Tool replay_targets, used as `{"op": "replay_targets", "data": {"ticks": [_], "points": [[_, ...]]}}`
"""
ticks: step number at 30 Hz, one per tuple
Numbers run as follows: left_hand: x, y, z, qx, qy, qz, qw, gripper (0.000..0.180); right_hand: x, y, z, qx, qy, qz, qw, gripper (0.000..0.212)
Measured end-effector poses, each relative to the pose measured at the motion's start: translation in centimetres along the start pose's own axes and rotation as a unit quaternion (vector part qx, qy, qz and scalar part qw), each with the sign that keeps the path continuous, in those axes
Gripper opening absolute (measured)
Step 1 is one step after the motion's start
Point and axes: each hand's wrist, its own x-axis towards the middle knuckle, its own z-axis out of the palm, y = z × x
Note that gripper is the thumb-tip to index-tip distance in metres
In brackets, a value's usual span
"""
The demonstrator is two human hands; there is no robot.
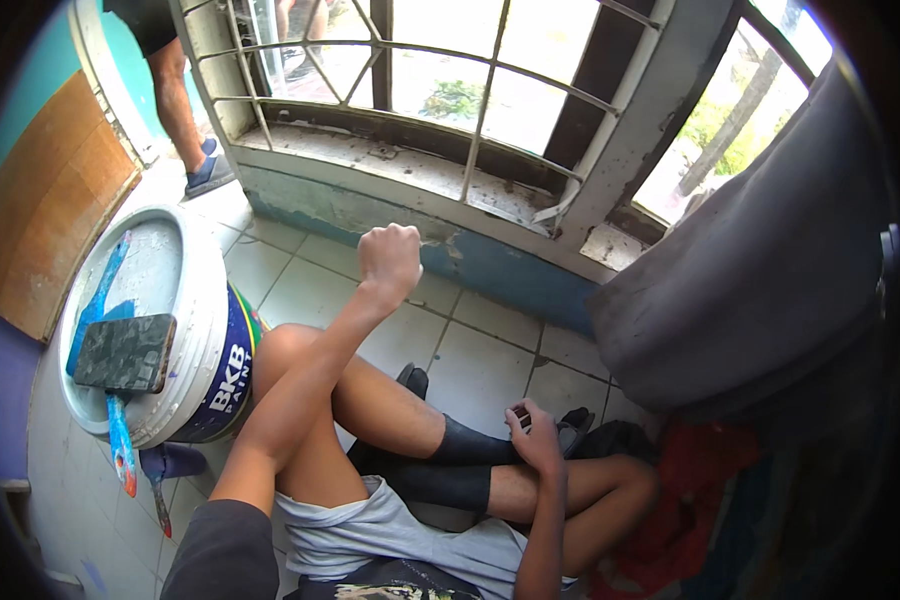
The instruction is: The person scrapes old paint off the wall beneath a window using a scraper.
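My left hand [390, 262] is raised in a fist in front of the low wall [440, 235] under the window. Its curled fingers hide whatever may be inside. Over my shins, my right hand [535, 437] is bent closed, with something small and dark showing at its fingers, too small to name. To my left stands a big white paint bucket [195, 330] with its lid on. Across that lid lie a dark patterned phone [125, 352] and blue-stained paintbrushes [120, 440].
A purple cup [175, 460] and another brush [162, 510] are beside the bucket's base. Metal grilles [490, 60] cover the window ahead. A grey cloth [750, 260] hangs at right, above red fabric [685, 480]. Another person's leg [175, 100] stands in the doorway.
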Motion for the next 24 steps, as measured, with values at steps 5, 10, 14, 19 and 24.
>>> {"op": "replay_targets", "data": {"ticks": [5,10,14,19,24], "points": [[-1.8,-0.4,-0.3,-0.068,0.035,-0.035,0.996,0.022,-0.2,1.4,-0.1,-0.029,0.004,-0.007,1.0,0.017],[-1.0,-0.4,0.5,-0.038,-0.001,-0.015,0.999,0.024,0.0,0.6,0.4,-0.01,0.002,-0.021,1.0,0.016],[-2.1,-0.3,1.0,-0.101,0.009,-0.041,0.994,0.02,0.2,1.6,0.1,-0.031,-0.001,-0.023,0.999,0.016],[-1.2,-0.6,-0.2,-0.109,0.007,-0.06,0.992,0.021,-0.2,2.3,0.6,-0.015,0.005,-0.028,0.999,0.016],[-0.9,-2.7,0.8,-0.119,0.002,-0.066,0.991,0.02,0.1,1.1,-0.4,-0.027,0.002,0.022,0.999,0.018]]}}
